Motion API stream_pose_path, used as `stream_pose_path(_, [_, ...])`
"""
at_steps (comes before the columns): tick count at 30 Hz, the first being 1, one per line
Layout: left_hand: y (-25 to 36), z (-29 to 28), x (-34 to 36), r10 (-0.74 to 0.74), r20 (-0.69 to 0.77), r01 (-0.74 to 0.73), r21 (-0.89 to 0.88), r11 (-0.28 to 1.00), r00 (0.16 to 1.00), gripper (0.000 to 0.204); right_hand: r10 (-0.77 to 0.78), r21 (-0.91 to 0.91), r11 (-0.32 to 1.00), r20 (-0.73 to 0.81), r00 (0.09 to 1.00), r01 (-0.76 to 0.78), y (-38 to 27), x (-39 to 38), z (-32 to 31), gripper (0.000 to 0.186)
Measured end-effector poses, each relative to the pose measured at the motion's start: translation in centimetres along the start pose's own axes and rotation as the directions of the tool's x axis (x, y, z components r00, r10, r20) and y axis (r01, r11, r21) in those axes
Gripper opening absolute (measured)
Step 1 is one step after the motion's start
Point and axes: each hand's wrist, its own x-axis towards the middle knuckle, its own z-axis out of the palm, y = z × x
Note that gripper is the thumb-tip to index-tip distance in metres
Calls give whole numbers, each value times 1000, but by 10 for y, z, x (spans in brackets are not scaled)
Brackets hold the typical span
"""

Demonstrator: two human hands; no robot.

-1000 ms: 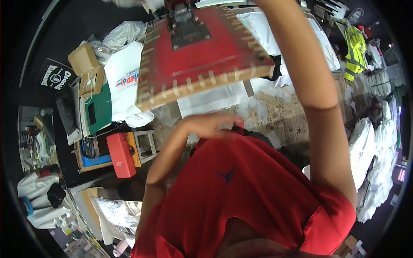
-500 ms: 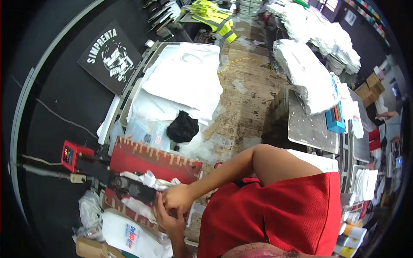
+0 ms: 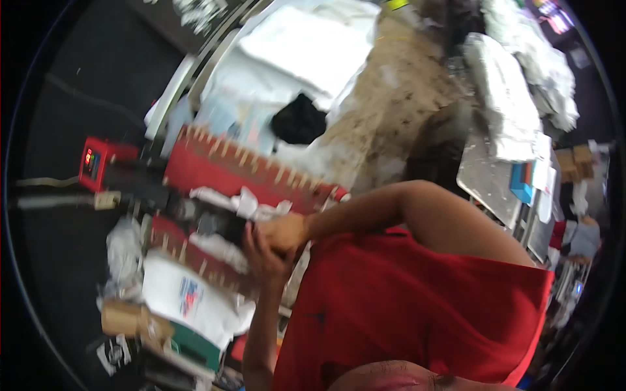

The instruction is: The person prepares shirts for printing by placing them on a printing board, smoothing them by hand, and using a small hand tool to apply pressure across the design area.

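Note:
Both hands meet at the end of the black arm (image 3: 218,221) of a heat press with a red control box (image 3: 91,164). My right hand (image 3: 287,233) is closed over the arm's end, its forearm reaching across from the right. From below, my left hand (image 3: 264,257) lies against it, fingers bent close together round the same spot. The grip itself is hidden under the fingers, and motion blurs the picture. Crumpled white cloth (image 3: 244,203) lies beside the black arm. A red padded board (image 3: 241,173) edged with tan strips is behind it; another red board (image 3: 195,257) is in front.
A table with white sheets (image 3: 300,45) and a black cloth (image 3: 298,120) stands beyond the press. Nearer lie a printed white bag (image 3: 189,293) and a brown box (image 3: 134,319). Wrapped white bundles (image 3: 505,98) sit on a right-hand table; a person (image 3: 580,238) is farther right.
The view has shifted and tilted, so the press and the table sit higher in the picture. Both hands stay together at the end of the press arm.

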Motion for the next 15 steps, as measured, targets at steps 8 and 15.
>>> stream_pose_path(8, [-2, 1, -17, -112, -70, 114, 25, 993, 991, 90, -141, -280, 958, -646, 750, -61, 14, 5, -53, 22])
stream_pose_path(15, [0, 5, -15, -218, -26, 219, 25, 976, 976, 80, 616, -465, 389, -511, 600, -795, 164, -82, -132, 95])
